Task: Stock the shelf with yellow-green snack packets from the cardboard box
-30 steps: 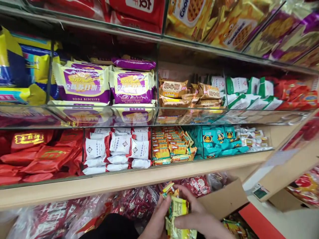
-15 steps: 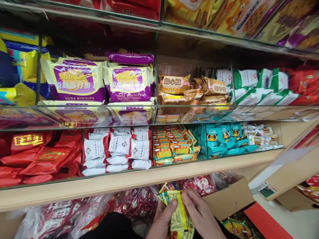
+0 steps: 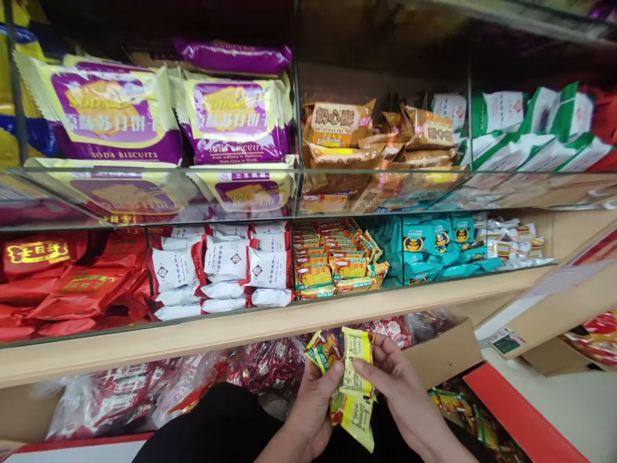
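Note:
Low in the head view, my left hand (image 3: pixel 313 402) is closed around several small wrapped snack packets. One is a green, yellow and red snack packet (image 3: pixel 322 350) poking out above the thumb. Another, a yellow snack packet (image 3: pixel 355 418), hangs below the fingers. My right hand (image 3: pixel 398 386) pinches a pale yellow snack packet (image 3: pixel 357 363) upright between thumb and fingers, its printed back facing me. Both hands are close together in front of the lower shelf edge (image 3: pixel 241 328). Parts of the packets are hidden behind the fingers.
Similar orange and green packets (image 3: pixel 315 273) fill a shelf compartment beside white-and-red packets (image 3: pixel 226 260) and teal packets (image 3: pixel 429 244). Soda biscuit packs (image 3: pixel 116 109) stand above. Below are plastic-bagged red goods (image 3: pixel 110 392), a cardboard flap (image 3: pixel 446 350) and a red box flap (image 3: pixel 520 411).
My view has shifted closer to the shelves. My right hand has drawn a yellow packet upright, apart from the others in my left hand; a lower packet now shows more.

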A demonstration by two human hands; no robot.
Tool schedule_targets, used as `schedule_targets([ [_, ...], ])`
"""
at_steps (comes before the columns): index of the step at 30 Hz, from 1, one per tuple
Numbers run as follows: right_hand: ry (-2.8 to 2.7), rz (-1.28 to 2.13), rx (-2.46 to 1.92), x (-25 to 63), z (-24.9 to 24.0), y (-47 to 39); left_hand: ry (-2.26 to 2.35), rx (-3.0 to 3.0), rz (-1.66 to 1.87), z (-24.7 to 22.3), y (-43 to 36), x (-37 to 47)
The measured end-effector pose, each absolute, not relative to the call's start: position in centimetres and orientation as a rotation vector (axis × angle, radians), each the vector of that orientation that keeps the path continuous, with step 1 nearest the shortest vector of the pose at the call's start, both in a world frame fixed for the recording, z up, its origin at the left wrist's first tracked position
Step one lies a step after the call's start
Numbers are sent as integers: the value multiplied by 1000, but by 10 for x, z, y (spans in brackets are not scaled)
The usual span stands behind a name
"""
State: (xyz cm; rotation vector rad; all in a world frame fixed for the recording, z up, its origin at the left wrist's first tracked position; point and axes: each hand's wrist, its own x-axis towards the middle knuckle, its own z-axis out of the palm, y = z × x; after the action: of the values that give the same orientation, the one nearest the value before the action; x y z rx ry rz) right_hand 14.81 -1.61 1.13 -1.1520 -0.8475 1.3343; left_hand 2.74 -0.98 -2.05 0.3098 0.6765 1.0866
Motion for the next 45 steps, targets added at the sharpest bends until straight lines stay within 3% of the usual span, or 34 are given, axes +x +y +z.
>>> schedule_targets([
  [12,-711,1177,-1132,129,4,-15,505,43,852,-24,-19,29],
  [20,-773,1027,-1172,131,1,-16,560,231,952,-16,-21,32],
  [32,-306,1255,-1129,156,1,-6,686,401,964,-13,-19,26],
  [41,-1066,1324,-1170,170,16,-19,603,359,910,-11,-18,23],
  [45,-1389,1541,-985,187,20,-25,487,376,859,-16,-18,21],
])
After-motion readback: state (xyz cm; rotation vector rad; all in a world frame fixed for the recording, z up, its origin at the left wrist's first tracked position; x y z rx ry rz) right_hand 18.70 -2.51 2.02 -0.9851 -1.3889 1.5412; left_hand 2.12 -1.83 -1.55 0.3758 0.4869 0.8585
